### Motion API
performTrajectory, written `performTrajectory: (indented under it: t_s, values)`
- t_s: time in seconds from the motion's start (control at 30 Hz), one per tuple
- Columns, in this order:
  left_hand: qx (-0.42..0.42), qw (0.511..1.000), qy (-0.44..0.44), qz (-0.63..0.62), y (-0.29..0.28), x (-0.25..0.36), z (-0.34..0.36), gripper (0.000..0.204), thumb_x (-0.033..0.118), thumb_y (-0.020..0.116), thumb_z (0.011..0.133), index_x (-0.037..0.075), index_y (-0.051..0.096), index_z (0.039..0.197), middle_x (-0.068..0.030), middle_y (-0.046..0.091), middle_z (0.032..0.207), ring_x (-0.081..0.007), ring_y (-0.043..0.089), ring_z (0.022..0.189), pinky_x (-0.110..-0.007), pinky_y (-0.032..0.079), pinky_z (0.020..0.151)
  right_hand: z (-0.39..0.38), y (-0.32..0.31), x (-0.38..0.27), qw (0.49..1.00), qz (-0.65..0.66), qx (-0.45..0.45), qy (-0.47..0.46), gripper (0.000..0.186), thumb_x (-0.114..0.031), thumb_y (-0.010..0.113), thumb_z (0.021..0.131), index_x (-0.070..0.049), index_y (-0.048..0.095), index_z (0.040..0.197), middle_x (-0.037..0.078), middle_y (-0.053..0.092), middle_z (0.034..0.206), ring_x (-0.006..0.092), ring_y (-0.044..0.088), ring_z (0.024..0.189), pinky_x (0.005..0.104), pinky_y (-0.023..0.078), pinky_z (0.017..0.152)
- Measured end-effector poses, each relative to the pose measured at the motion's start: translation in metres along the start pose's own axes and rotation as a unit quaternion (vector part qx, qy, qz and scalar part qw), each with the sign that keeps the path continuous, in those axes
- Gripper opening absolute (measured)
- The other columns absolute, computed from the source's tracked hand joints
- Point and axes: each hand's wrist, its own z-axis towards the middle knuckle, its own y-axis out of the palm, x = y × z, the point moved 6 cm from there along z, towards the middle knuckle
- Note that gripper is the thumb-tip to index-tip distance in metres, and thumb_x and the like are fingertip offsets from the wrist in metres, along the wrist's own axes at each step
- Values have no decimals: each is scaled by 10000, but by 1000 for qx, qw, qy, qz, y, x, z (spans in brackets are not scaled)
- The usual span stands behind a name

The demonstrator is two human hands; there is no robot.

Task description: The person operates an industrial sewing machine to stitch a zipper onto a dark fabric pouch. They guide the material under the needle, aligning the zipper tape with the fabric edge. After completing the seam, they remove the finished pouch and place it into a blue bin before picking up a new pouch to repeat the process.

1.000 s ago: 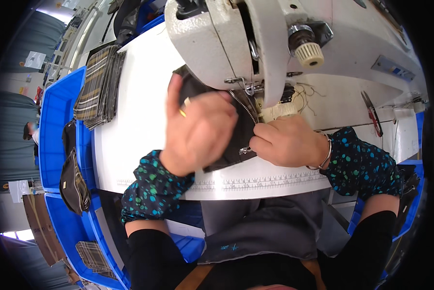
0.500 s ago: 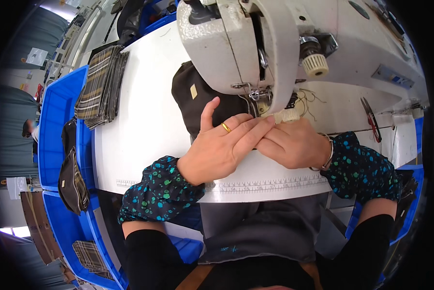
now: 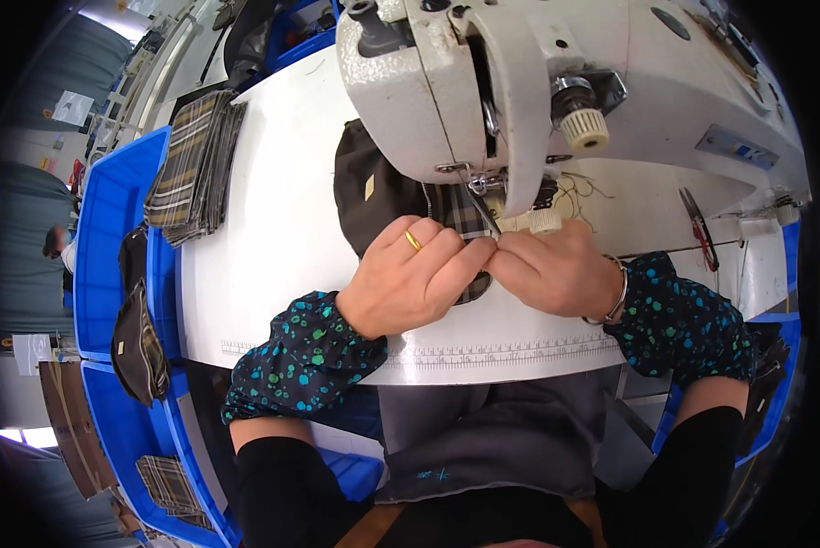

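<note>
A dark brown fabric pouch piece [image 3: 364, 205] with a small pale label lies beside the needle area of the white sewing machine [image 3: 401, 100]. Plaid lining [image 3: 463, 215] shows at its right side, along with a dark zipper strip [image 3: 486, 216] that runs toward the presser foot [image 3: 487, 183]. My left hand [image 3: 410, 279], with a gold ring, is closed on the plaid edge of the pouch. Fingers curled, my right hand [image 3: 556, 274] pinches at the zipper strip's near end, its fingertips meeting the left ones. The exact grip is partly hidden by the fingers.
A stack of plaid pieces [image 3: 190, 164] sits at the table's left, by a blue bin [image 3: 108, 237] with a dark pouch [image 3: 137, 342] hanging over its edge. Red-handled scissors [image 3: 700, 228] and loose threads [image 3: 579, 187] lie to the right. A ruler strip [image 3: 510, 352] lines the front edge.
My left hand has gone from fingers stretched flat to curled and closed. The plaid lining and zipper strip now show between hands and machine; the pouch has shifted slightly right.
</note>
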Motion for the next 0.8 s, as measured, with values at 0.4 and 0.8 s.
performTrajectory:
  t_s: [0.4, 0.8]
  values:
    - [5, 998, -27, -56, 2, -8, 0, 581, 168, 810, 669, 56, 711, 1230, 7, 592, 832, -181, 565, 747, -312, 466, 674, -8, 9, 5, 998, 6, -15, 55, 191, -126, 718, 768, -91, 656, 946, -11, 561, 736, 140, 587, 570, 304, 468, 506]
    - [-27, 982, -96, 161, -26, 13, -4, 256, 147, 830, 801, 101, 790, 1049, 35, 590, 816, -159, 592, 787, -346, 439, 769, -17, 3, -33, 975, -97, -196, 32, 286, -103, 690, 800, 73, 765, 1013, 320, 742, 1164, 127, 615, 494, 290, 493, 467]
